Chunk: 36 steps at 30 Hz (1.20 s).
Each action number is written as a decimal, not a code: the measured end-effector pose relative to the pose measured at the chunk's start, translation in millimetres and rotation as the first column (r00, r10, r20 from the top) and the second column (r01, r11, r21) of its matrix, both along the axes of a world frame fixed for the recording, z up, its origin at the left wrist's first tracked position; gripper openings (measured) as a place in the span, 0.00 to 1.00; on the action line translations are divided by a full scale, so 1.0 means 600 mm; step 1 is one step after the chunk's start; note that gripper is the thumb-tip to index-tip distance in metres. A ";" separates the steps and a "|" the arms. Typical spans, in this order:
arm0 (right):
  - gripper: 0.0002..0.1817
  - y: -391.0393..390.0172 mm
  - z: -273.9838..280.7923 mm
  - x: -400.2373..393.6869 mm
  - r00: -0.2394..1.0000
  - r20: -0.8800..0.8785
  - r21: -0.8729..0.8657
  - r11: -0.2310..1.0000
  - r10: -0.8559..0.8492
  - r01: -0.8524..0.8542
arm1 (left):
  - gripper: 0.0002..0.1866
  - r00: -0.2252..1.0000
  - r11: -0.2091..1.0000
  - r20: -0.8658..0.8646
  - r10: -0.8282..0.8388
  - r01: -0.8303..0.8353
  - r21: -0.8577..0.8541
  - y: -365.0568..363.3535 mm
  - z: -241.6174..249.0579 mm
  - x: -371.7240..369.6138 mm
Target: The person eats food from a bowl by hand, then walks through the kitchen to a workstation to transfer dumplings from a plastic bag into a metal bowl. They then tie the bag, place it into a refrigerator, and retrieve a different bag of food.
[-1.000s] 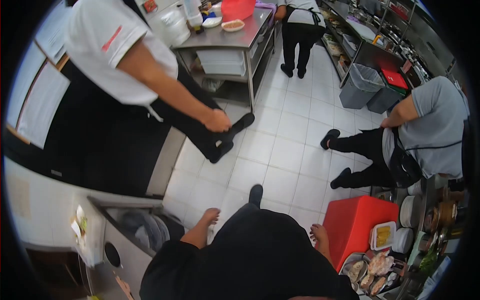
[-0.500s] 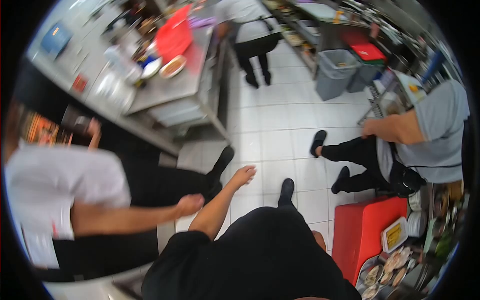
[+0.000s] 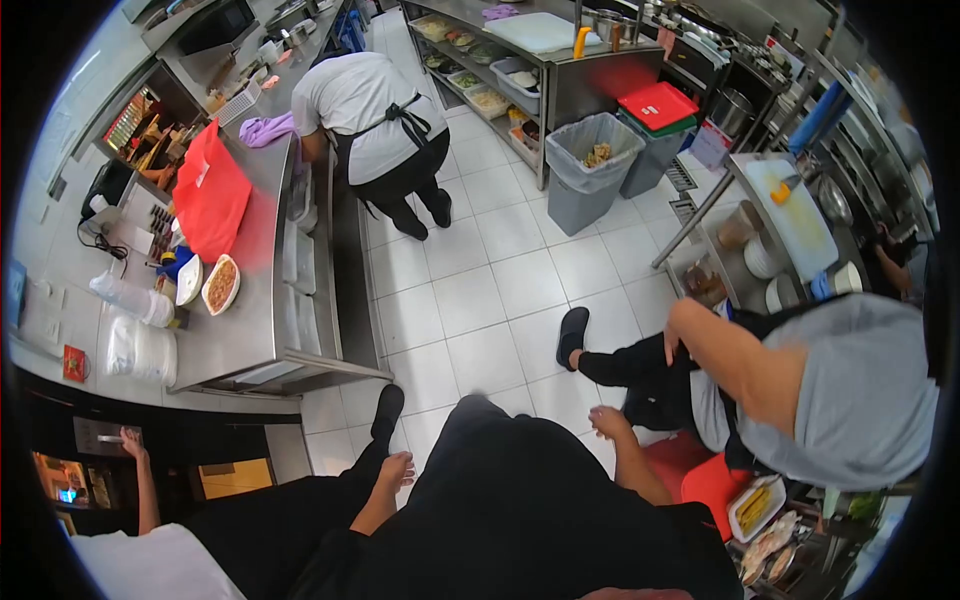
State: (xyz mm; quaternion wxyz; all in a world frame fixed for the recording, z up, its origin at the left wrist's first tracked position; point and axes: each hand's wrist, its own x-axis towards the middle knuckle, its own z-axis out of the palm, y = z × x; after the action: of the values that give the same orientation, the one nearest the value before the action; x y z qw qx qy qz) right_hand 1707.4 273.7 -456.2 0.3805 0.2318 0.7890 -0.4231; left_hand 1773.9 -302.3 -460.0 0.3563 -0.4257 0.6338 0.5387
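My left hand [image 3: 397,471] hangs low beside my dark clothing, above the white tiled floor [image 3: 487,308]. Its fingers are loosely bent and hold nothing that I can see. On the other side, my right hand [image 3: 608,422] is also loosely curled and looks bare, near the dark trousers of a seated or bent person [image 3: 745,370] in a grey shirt. Neither hand touches an object. A red box [image 3: 706,484] and a white tray of yellow food [image 3: 757,508] lie below and to the right of my right hand.
A steel counter [image 3: 262,290] at left carries a dish of reddish-brown food [image 3: 221,286] and a red bag [image 3: 212,195]. Ahead, a person in an apron [image 3: 375,130] bends at the counter. A grey bin [image 3: 590,180] stands by the shelves. Another person's sleeve [image 3: 150,565] is at lower left.
My view has swung and moved forward, bringing the counter and bins nearer. My left hand has dropped back, while my right hand has come into view. The person ahead bends lower.
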 end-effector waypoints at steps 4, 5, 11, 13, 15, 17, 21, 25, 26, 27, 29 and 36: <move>0.21 -0.026 0.040 -0.203 0.956 -0.289 0.167 0.986 0.056 -0.007 | 0.24 0.999 1.000 -0.052 0.002 -0.002 -0.001 0.044 0.015 -0.173; 0.20 -0.033 0.045 -0.238 0.953 -0.299 0.139 0.990 0.053 -0.012 | 0.25 0.999 1.000 -0.046 -0.027 0.026 -0.010 0.046 0.021 -0.220; 0.21 -0.056 -0.219 -0.356 0.564 0.123 0.057 0.562 0.816 -0.825 | 0.29 0.982 0.991 -0.136 -0.134 0.130 -0.040 0.058 0.024 -0.535; 0.20 -0.081 -0.122 -0.409 0.809 0.157 0.020 0.817 0.566 -0.576 | 0.28 0.938 0.963 -0.220 -0.267 0.252 -0.091 0.082 0.047 -0.668; 0.20 -0.092 -0.037 -0.467 0.915 0.131 0.023 0.922 0.381 -0.387 | 0.28 0.823 0.898 -0.361 -0.440 0.412 -0.155 0.124 0.067 -0.803; 0.20 -0.098 0.070 -0.530 0.972 0.076 0.024 0.974 0.223 -0.225 | 0.27 0.731 0.866 -0.473 -0.492 0.467 -0.179 0.192 0.139 -0.930; 0.21 -0.082 0.200 -0.667 0.998 -0.017 0.000 0.998 -0.059 0.059 | 0.28 0.622 0.819 -0.660 -0.420 0.574 0.020 0.339 0.317 -1.122; 0.23 -0.014 0.241 -0.819 0.933 -0.249 -0.135 0.964 -0.259 0.231 | 0.29 0.546 0.719 -0.736 -0.401 0.685 0.116 0.450 0.352 -1.246; 0.23 0.007 0.242 -0.858 0.909 -0.340 -0.129 0.969 -0.241 0.208 | 0.28 0.547 0.698 -0.718 -0.429 0.706 0.121 0.468 0.347 -1.267; 0.21 0.024 0.265 -0.904 0.880 -0.384 -0.146 0.959 -0.281 0.242 | 0.28 0.549 0.680 -0.701 -0.455 0.722 0.125 0.484 0.344 -1.288; 0.20 0.078 0.284 -1.015 0.812 -0.519 -0.167 0.963 -0.268 0.211 | 0.28 0.538 0.675 -0.673 -0.509 0.734 0.076 0.509 0.364 -1.346; 0.25 0.214 0.510 -1.403 0.379 -0.919 0.162 0.980 0.107 0.116 | 0.31 0.605 0.826 -0.771 -0.201 0.528 0.198 0.550 0.443 -1.546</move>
State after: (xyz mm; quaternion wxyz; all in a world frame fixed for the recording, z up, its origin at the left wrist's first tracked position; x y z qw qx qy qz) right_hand 865.8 402.2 -150.0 -0.1504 -0.0048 0.9040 -0.4001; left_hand 846.3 27.5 -194.2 0.2631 0.0472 0.6689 0.6936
